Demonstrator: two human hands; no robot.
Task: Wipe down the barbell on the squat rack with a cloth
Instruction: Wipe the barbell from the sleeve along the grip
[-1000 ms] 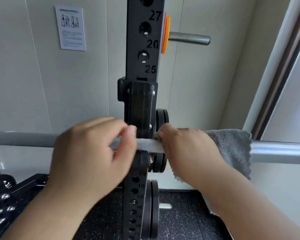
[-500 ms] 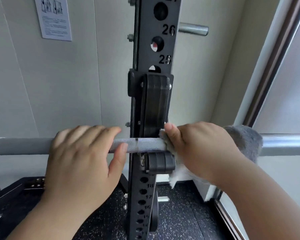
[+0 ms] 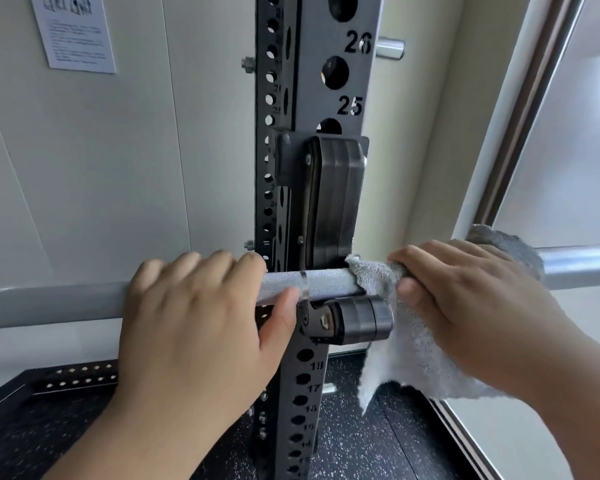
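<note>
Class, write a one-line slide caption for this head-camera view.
Left hand grips the barbell at the rack upright while the right hand holds a grey cloth round it.

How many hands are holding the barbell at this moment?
2. The left hand grips the bare barbell left of the J-hook; the right hand grips it through the grey cloth, right of the J-hook.

knurled metal barbell (image 3: pixel 326 284), fluffy cloth (image 3: pixel 406 355)

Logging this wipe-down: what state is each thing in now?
barbell: horizontal, resting on the rack hook.
cloth: wrapped round the barbell, tail hanging.
left hand: grips the bare barbell.
right hand: grips the cloth on the barbell.
</note>
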